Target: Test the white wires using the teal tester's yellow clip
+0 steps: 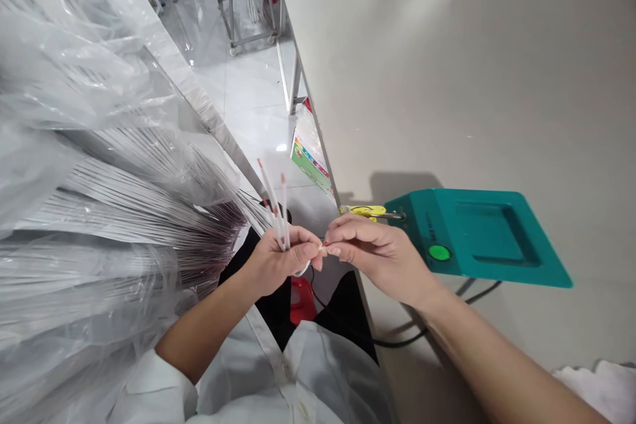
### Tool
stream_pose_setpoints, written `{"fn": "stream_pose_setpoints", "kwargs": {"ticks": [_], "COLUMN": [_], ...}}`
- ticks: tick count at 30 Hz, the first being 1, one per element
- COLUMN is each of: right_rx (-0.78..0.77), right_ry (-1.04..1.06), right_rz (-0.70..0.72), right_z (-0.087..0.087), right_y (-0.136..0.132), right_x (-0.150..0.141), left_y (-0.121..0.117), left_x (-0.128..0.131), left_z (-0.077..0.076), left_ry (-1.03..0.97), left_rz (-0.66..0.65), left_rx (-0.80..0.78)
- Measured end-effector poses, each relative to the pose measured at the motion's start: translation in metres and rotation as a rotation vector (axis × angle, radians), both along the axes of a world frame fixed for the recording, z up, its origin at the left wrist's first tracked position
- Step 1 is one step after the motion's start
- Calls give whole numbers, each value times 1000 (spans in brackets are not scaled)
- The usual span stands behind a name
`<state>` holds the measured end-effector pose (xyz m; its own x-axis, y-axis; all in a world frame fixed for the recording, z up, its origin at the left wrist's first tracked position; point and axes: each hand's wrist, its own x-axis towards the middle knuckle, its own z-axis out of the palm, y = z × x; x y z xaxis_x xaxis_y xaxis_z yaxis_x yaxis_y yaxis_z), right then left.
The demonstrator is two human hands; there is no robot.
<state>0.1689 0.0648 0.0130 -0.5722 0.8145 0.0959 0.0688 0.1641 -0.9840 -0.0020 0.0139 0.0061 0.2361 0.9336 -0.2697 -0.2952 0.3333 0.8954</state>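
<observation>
My left hand (285, 255) is closed around several thin white wires (281, 218), whose reddish tips stick up above the fingers. Thumb and forefinger of that hand pinch close to one wire end. Facing it, my right hand (370, 248) pinches a small reddish wire end (324, 246), and the two sets of fingertips nearly touch. What exactly lies between the fingertips is too small to make out fully. Just beyond the right hand, a yellow-handled tool (365, 211) with a metal shaft lies at the teal stand (517, 202).
Large bundles of white wires (134, 192) in clear plastic fill the left side. The grey table (447, 93) spans the right, bearing a black cable (397, 344). A printed box (311, 156) and a wheeled rack (231, 6) stand on the floor. A red seat (302, 301) shows below.
</observation>
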Motion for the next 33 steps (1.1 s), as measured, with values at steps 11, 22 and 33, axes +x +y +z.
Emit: {"fn": "stream_pose_setpoints", "kwargs": {"ticks": [11, 22, 33], "right_rx": [-115, -512, -492], "right_ry": [58, 290, 326], "right_rz": [-241, -117, -187], "right_z": [0, -10, -12], "right_y": [-11, -13, -17], "right_x": [-6, -12, -16], "left_y": [1, 1, 0], "left_x": [3, 11, 13], "left_z": [-5, -13, -14], "left_ry": [48, -104, -230], "left_rz": [102, 52, 95], "left_rx": [-57, -96, -136]}}
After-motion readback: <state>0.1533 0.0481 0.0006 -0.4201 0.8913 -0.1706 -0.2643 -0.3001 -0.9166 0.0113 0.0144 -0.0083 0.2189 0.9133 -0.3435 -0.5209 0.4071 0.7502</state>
